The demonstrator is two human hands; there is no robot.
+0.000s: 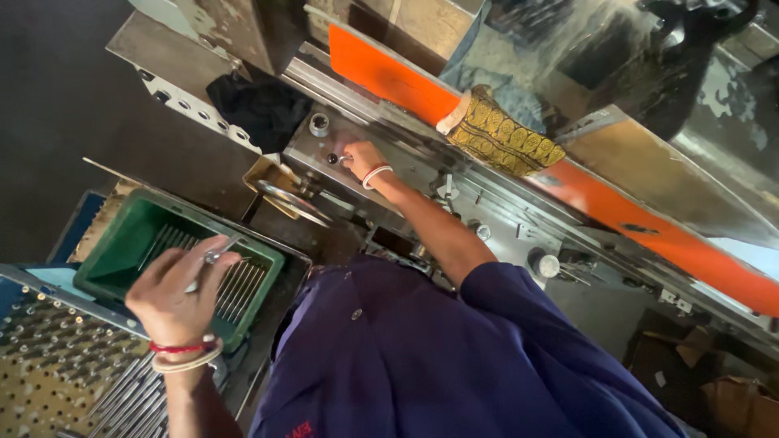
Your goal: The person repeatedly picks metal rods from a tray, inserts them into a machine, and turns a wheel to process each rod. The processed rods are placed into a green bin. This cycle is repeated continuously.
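Left hand (174, 296): grip clamped on a thin metal rod (213, 258), held over the green tray (114, 243) of like rods.
Right hand (363, 158): fingers pinched together on a small metal piece (344, 159) at the grey machine plate (422, 174), beside a round knob (320, 124).
Perforated rack (49, 373): lay at lower left.

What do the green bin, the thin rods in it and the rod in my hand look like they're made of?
Green bin: probably moulded plastic, going by its even matte colour and rounded rim. Rods inside: likely bare steel, thin, grey and glinting. The rod pinched in the left hand looks the same, with a shiny rounded collar.
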